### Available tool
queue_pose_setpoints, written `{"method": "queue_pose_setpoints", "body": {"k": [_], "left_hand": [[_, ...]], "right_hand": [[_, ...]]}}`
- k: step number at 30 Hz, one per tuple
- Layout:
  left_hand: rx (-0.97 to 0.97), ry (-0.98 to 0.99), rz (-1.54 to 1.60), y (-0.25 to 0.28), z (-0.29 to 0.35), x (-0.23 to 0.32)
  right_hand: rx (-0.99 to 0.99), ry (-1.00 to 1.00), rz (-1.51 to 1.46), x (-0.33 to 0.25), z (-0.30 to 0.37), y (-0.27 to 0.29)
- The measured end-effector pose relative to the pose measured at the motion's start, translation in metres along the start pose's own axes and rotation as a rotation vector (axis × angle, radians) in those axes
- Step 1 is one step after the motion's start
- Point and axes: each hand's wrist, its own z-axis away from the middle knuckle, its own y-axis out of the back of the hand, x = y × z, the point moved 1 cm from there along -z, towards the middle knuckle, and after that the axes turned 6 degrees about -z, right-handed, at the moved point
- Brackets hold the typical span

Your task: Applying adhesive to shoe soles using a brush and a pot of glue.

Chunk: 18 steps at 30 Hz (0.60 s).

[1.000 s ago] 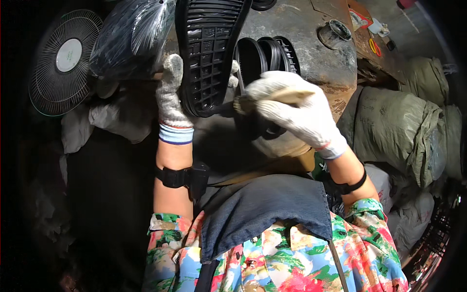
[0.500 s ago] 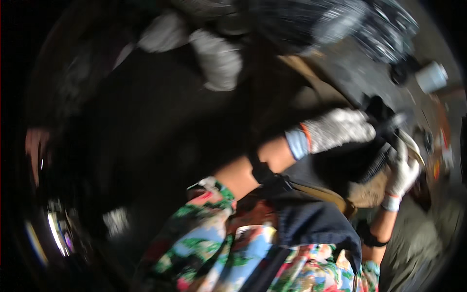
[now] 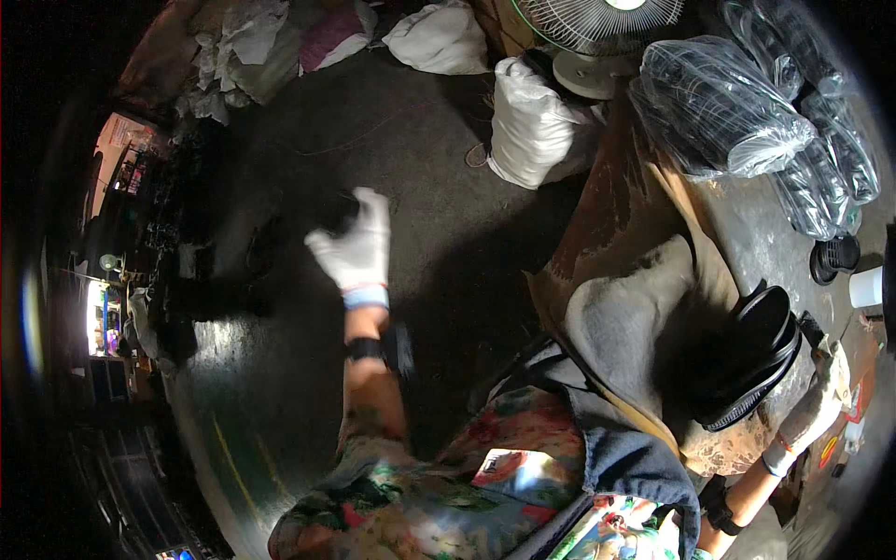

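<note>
My left hand (image 3: 355, 245), in a white knit glove, is stretched out to the left above the dark floor. Its thumb and fingers are apart, and I see nothing held in them. My right hand (image 3: 814, 401), gloved too, is at the far right with its fingers curled. A small black piece (image 3: 811, 328) shows at its fingertips; what the hand holds is unclear. Just left of it, several black oval, sole-shaped pieces (image 3: 751, 359) with ribbed edges lie stacked on a worn brown and grey cover (image 3: 621, 313) in front of me.
Clear plastic bags of black pieces (image 3: 723, 107) lie at the back right, near a white cylinder (image 3: 866, 287). A standing fan (image 3: 597, 70) and white sacks (image 3: 530, 121) are at the back. Dark floor (image 3: 401, 131) stretches to the left.
My left hand has left the black pieces and swung far left, with its fingers now apart. My right hand is still beside the pieces. The view has shifted and is sharper.
</note>
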Motion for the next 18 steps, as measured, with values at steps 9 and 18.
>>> {"method": "queue_pose_setpoints", "body": {"k": [9,18], "left_hand": [[-0.255,0.622,-0.713,0.079,0.000,-0.265],[-1.645,0.171,-2.070,0.115,0.174,-0.424]], "right_hand": [[-0.006,0.202,0.429,0.011,0.016,-0.016],[0.192,0.495,0.925,0.036,-0.033,0.138]]}}
